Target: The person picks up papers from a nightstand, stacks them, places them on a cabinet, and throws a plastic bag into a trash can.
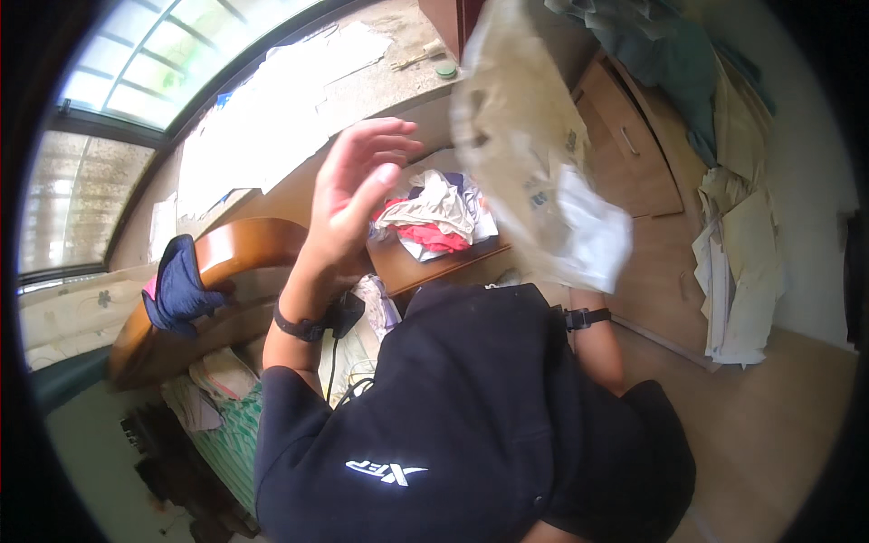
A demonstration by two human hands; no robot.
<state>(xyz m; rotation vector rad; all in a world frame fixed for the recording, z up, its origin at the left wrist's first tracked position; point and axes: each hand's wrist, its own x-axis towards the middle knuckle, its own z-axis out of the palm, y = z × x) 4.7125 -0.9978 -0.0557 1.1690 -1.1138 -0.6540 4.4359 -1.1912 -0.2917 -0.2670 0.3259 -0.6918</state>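
Note:
My left hand (358,176) is raised near the middle, its fingers apart and lightly curved, with nothing in it. A large crumpled plastic bag (520,136), brownish and see-through with a white lower part, hangs in front of my right arm, smeared by motion. It hides my right hand; only the forearm with a black wrist strap (587,318) shows below it. Beyond and between my arms, a heap of white, red and dark cloth (434,217) lies on a small brown wooden cabinet (407,268).
White papers (249,118) cover the ledge by the barred window at the far left. A curved wooden headboard (244,244) with a dark blue cloth (181,288) stands left of my arm, beside the bed. Wooden cupboard doors (625,136) and hanging bags and cardboard (747,281) are at right.

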